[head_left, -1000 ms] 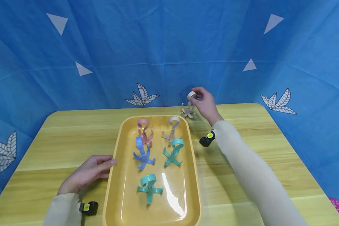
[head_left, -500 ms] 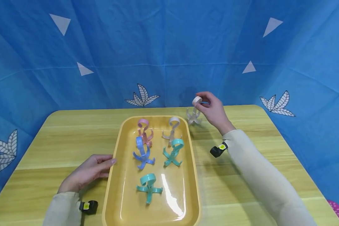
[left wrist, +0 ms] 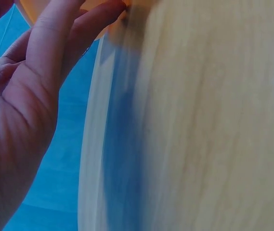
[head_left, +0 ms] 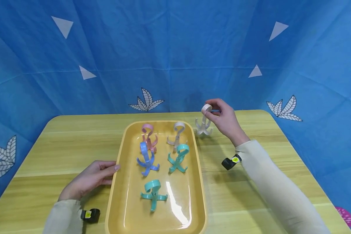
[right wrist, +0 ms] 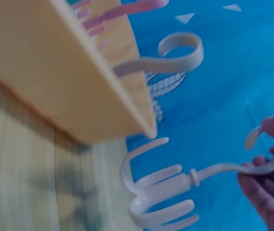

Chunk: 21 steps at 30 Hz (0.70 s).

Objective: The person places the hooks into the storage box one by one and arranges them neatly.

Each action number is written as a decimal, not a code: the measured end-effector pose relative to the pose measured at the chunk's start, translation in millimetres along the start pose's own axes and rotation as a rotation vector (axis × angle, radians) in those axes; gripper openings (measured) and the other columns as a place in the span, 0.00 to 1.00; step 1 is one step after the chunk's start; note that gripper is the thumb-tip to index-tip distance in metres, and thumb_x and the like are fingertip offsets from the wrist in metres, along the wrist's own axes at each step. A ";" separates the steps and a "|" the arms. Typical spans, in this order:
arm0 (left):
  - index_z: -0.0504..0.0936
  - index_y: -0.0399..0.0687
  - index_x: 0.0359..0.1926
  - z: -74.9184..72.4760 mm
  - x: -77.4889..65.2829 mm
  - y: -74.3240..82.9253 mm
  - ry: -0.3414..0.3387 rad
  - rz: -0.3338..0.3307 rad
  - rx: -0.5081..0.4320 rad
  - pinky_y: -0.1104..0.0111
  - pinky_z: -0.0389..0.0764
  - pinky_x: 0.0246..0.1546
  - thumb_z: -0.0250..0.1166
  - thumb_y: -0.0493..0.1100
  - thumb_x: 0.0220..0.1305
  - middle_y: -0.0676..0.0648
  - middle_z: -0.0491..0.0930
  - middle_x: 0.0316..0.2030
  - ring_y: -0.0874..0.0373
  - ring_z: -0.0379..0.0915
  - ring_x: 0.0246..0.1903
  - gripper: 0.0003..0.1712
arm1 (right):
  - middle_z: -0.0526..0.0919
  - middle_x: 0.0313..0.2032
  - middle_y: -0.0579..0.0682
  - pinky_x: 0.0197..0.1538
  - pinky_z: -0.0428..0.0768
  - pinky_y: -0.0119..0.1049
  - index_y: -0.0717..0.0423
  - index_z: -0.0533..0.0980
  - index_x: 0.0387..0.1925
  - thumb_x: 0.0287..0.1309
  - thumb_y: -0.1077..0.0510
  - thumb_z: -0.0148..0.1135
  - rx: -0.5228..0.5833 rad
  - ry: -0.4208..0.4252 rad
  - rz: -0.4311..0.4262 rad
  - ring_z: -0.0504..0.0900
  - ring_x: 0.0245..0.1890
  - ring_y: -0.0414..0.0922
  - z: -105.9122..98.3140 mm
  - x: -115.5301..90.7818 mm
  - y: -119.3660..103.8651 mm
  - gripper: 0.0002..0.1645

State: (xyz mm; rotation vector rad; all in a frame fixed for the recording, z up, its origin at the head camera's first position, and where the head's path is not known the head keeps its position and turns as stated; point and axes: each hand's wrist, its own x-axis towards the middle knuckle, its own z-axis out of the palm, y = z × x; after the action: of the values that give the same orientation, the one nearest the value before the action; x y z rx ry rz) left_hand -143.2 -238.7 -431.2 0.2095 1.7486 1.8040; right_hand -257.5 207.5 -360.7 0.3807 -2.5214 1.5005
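By the hook's curved top, my right hand (head_left: 225, 118) pinches a white four-prong hook hanger (head_left: 203, 126). It hangs upright, prongs down, just right of the far end of the yellow tray (head_left: 204, 195). In the right wrist view the held hanger (right wrist: 163, 190) is apart from the tray wall. My left hand (head_left: 90, 178) touches the tray's left rim with thumb and fairly straight fingers. Inside the tray stand a pink hanger (head_left: 148, 143), a white hanger (head_left: 177, 139), a blue hanger (head_left: 147, 161), a green hanger (head_left: 178, 162) and a nearer green hanger (head_left: 153, 196).
The tray stands on a wood-grain table (head_left: 64, 139). A blue cloth (head_left: 169, 48) with leaf and triangle prints rises behind the table's far edge and along both sides. Wrist cameras sit on both sleeves.
My right hand has brought the white hanger from near the cloth rightward and toward me, past the tray's far corner. My left hand has stayed at the tray's rim.
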 end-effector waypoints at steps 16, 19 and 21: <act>0.57 0.16 0.66 1.7 -2.7 0.1 0.020 0.018 0.037 0.54 0.79 0.51 0.54 0.42 0.76 0.29 0.71 0.59 0.48 0.77 0.52 0.33 | 0.77 0.50 0.55 0.50 0.79 0.28 0.63 0.74 0.56 0.63 0.54 0.66 0.019 -0.007 0.089 0.77 0.49 0.45 -19.6 -49.3 -32.5 0.25; 0.58 0.17 0.66 1.2 -2.5 1.0 0.028 0.010 0.044 0.54 0.79 0.51 0.55 0.43 0.76 0.29 0.71 0.60 0.49 0.77 0.52 0.34 | 0.78 0.50 0.55 0.48 0.79 0.26 0.63 0.74 0.57 0.63 0.55 0.67 0.012 -0.021 0.096 0.77 0.49 0.47 -21.4 -55.5 -34.0 0.24; 0.58 0.17 0.67 0.9 -2.1 1.8 0.031 0.005 0.050 0.55 0.80 0.51 0.55 0.43 0.76 0.29 0.71 0.60 0.49 0.77 0.52 0.34 | 0.78 0.50 0.55 0.47 0.80 0.26 0.62 0.74 0.57 0.63 0.55 0.67 0.004 -0.030 0.098 0.78 0.49 0.47 -22.5 -59.3 -34.6 0.24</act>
State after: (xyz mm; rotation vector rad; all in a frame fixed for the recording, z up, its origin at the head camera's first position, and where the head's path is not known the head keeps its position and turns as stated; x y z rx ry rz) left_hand -141.6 -238.8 -428.8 0.2076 1.8169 1.7772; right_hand -189.8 218.9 -338.0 0.2857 -2.5952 1.5460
